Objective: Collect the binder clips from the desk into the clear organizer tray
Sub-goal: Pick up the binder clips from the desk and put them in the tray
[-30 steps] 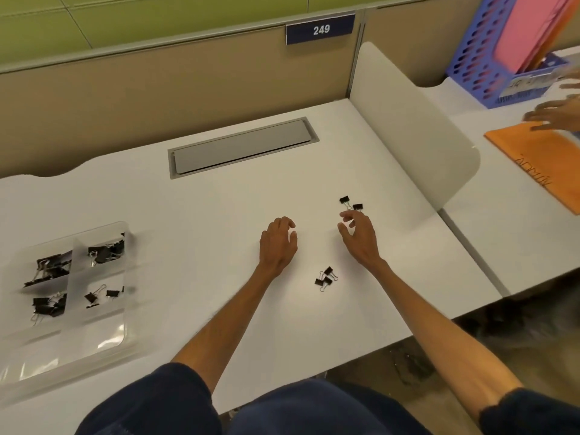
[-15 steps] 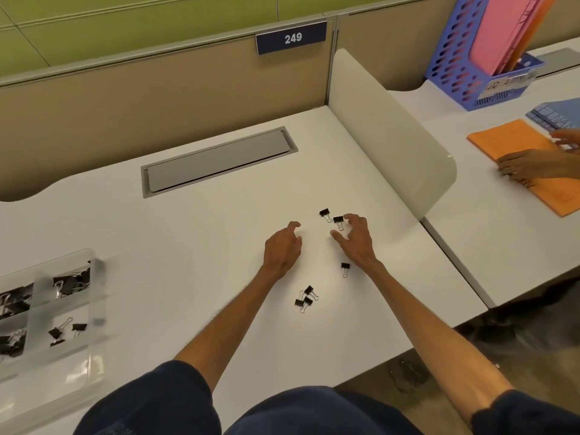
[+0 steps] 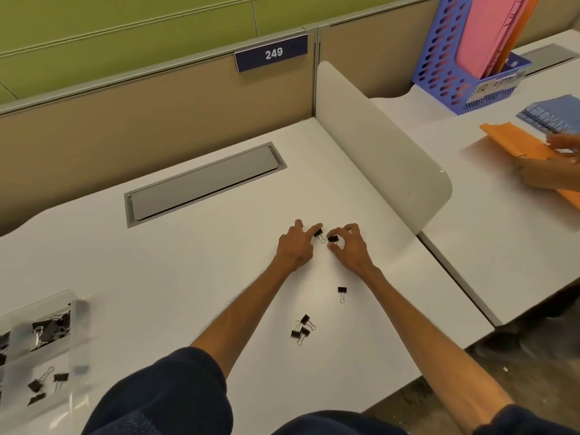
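Note:
Small black binder clips lie on the white desk [image 3: 188, 277]. My left hand [image 3: 295, 248] reaches out with straight fingers, its index fingertip touching one clip [image 3: 319, 234]. Just to the right, my right hand [image 3: 351, 248] pinches a second clip [image 3: 333, 238] between thumb and curled index finger. A single clip [image 3: 342, 292] lies nearer me, between my forearms. A cluster of three clips [image 3: 303, 328] sits closer still. The clear organizer tray [image 3: 78, 324] is at the far left edge, partly cut off, with several clips in its compartments.
A grey cable hatch [image 3: 204, 183] is set into the desk behind my hands. A white divider panel [image 3: 376, 152] stands on the right. Beyond it, another person's hands [image 3: 546, 171] handle an orange folder [image 3: 514, 144] beside a blue file basket [image 3: 445, 76].
Both hands have moved forward to the two far clips. The left fingertip now touches one clip and the right fingers have closed round the other. The view shifted right, pushing the tray further left.

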Available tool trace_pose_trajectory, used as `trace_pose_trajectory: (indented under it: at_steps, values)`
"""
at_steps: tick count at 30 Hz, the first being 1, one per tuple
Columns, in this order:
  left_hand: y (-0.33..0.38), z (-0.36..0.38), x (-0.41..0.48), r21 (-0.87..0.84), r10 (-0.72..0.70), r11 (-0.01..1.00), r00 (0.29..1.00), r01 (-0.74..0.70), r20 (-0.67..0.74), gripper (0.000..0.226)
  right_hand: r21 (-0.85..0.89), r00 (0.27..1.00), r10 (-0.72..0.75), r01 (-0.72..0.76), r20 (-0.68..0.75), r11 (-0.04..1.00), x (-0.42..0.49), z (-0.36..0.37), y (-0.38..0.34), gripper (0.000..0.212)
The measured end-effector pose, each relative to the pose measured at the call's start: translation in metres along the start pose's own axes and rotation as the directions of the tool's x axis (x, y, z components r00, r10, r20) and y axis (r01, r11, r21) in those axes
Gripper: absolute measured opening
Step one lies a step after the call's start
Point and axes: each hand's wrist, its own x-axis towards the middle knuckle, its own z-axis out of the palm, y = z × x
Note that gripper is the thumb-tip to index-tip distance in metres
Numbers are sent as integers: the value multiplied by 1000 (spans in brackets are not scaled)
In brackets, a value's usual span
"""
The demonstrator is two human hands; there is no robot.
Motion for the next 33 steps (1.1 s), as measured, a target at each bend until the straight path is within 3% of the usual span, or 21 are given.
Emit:
trace_pose_trajectory:
  at_steps: [5, 10, 24, 33]
  values:
    - [1, 3, 1, -28, 34, 999, 998, -36, -44, 40, 28, 999, 20, -19, -29, 999, 1, 2, 4, 20]
    - [-2, 6, -5, -140, -37, 990, 995, 24, -88, 19, 47, 999, 32, -31, -25, 998, 2, 0, 5, 18]
    - [-18, -2, -36, -206, -146, 971, 982, 119, -118, 28, 18, 999, 22, -22, -34, 1000, -7, 7, -14, 20]
    - [-36, -19, -67, -297, -245, 935, 958, 193, -147, 33, 121, 999, -45, 45, -9, 992, -20, 26, -50, 29]
